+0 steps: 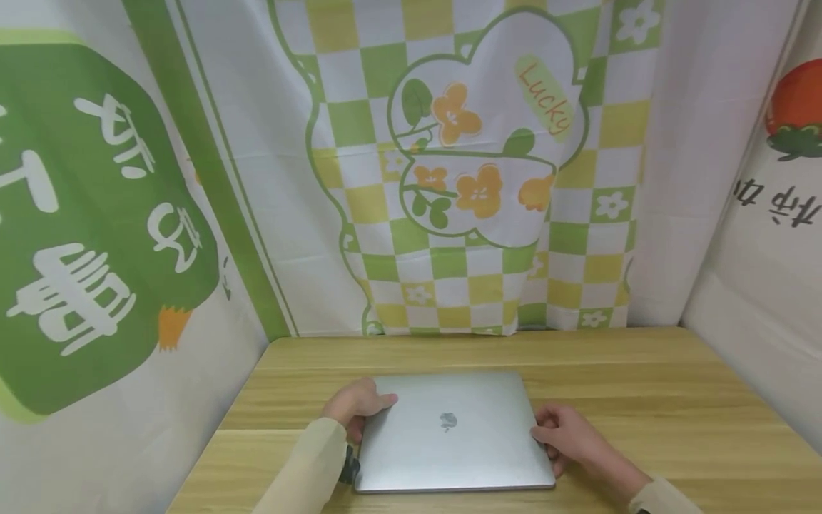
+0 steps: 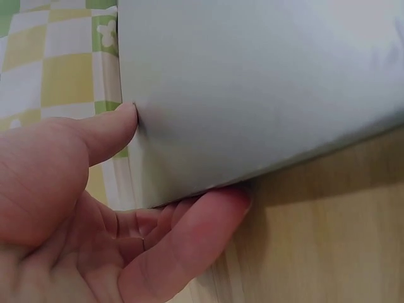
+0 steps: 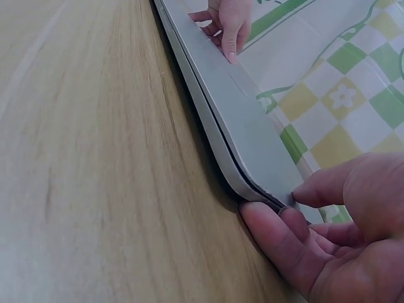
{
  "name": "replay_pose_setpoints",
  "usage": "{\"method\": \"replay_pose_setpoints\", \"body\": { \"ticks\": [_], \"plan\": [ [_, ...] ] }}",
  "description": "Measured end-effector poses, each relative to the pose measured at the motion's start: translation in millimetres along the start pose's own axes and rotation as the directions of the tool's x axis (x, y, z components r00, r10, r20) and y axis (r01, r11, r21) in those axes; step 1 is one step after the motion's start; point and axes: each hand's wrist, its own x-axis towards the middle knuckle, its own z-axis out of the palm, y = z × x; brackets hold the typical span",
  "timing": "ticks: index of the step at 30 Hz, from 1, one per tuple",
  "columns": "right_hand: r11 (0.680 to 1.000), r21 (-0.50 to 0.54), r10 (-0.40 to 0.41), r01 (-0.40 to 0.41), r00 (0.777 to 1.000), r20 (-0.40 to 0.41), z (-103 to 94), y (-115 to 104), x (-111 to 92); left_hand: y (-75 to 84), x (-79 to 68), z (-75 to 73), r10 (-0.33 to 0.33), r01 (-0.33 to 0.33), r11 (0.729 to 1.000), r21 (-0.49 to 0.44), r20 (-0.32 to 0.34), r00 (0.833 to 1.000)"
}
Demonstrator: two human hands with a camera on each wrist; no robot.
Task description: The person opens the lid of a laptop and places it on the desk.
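Note:
A closed silver laptop [image 1: 459, 442] with an apple mark on its lid lies between both hands above the wooden table. My left hand [image 1: 362, 405] grips its left edge, thumb on the lid and fingers at the underside. In the left wrist view, that thumb [image 2: 113, 132] presses near the lid's corner while fingers curl beneath. On the opposite side, my right hand [image 1: 565, 435] pinches the right edge. The right wrist view shows the right thumb [image 3: 325, 184] on top and fingertips under the corner, with a dark gap below the laptop's edge [image 3: 218, 136].
The wooden table [image 1: 674, 400] extends around the laptop. A checked cloth [image 1: 437, 285] with flowers hangs behind its far edge. Printed curtains [image 1: 83, 214] stand on the left, and another patterned curtain [image 1: 758, 285] is on the right.

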Motion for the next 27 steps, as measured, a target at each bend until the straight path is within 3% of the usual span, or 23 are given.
{"method": "replay_pose_setpoints", "body": {
  "ticks": [15,27],
  "plan": [
    [0.998,0.019,-0.068,0.067,0.996,0.054,-14.5,7,-6,12.0,-6.0,4.2,0.021,-0.02,0.999,-0.027,0.011,1.0],
    [0.999,0.009,-0.032,0.031,0.998,0.055,-22.7,12,-10,19.7,-8.4,8.8,0.031,-0.031,1.0,0.001,0.033,0.999]
  ]
}}
